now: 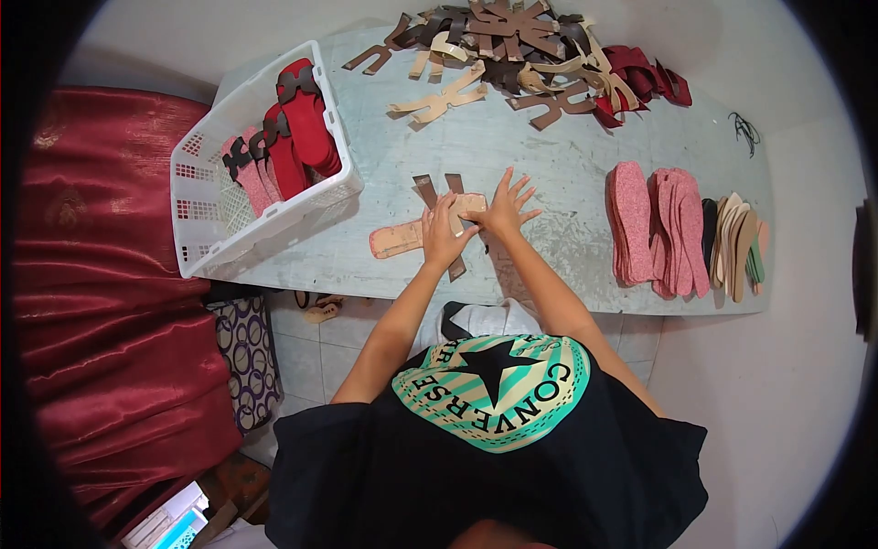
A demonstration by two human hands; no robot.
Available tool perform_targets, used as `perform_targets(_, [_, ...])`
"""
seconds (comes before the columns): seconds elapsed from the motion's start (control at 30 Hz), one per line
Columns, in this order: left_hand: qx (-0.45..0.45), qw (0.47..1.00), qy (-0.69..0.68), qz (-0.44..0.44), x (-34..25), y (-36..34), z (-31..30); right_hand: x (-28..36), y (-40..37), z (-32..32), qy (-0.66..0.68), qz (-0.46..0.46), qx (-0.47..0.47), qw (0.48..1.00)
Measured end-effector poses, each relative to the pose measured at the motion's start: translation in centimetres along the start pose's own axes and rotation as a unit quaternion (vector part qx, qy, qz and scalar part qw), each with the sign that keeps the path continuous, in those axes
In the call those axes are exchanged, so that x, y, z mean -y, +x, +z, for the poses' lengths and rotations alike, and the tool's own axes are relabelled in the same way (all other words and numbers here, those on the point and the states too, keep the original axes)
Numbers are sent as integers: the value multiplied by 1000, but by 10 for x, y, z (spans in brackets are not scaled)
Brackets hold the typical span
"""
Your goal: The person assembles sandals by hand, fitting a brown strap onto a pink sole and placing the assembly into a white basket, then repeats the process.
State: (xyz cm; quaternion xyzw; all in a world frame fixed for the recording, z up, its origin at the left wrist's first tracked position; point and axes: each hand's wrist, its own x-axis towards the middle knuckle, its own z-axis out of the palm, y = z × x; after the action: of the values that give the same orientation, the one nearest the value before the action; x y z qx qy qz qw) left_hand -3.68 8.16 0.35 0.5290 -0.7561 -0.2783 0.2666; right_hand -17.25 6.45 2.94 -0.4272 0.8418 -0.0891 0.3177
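Observation:
On the table in front of me lies a tan sole-shaped piece (395, 240), its underside up, with a dark brown cross-shaped strap (424, 188) around its middle. The strap's ends stick out above and below the sole. My left hand (443, 233) rests on the strap and sole, fingers pointing away from me and close together. My right hand (505, 212) has its fingers spread over the table, while its thumb presses the strap near the sole's right part. What lies under the fingers is hidden.
A white basket (265, 224) with red and pink soles stands at the left. Brown, beige and red straps (512, 37) are piled at the back. Pink soles (631, 224) and thinner coloured soles (743, 247) lie at the right. Black cords (745, 131) lie near the right wall.

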Motion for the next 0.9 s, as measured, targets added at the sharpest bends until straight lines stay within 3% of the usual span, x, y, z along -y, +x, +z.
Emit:
perform_targets(0.07, [-7,1000,-13,-2,0,0,1,-3,-1,3,1,-3,-6,1000])
perform_targets(0.17, [-20,1000,-18,2,4,1,4,-17,-6,8,1,-83,-45,996])
perform_targets(0.23, [-23,1000,-19,5,3,2,4,-33,-6,16,9,-198,-103,975])
perform_targets(0.33, [-21,1000,-19,7,4,2,4,-54,-13,15,47,-260,-135,955])
perform_targets(0.9, [-25,999,-24,17,5,4,3,-50,-18,7,-33,-246,-60,967])
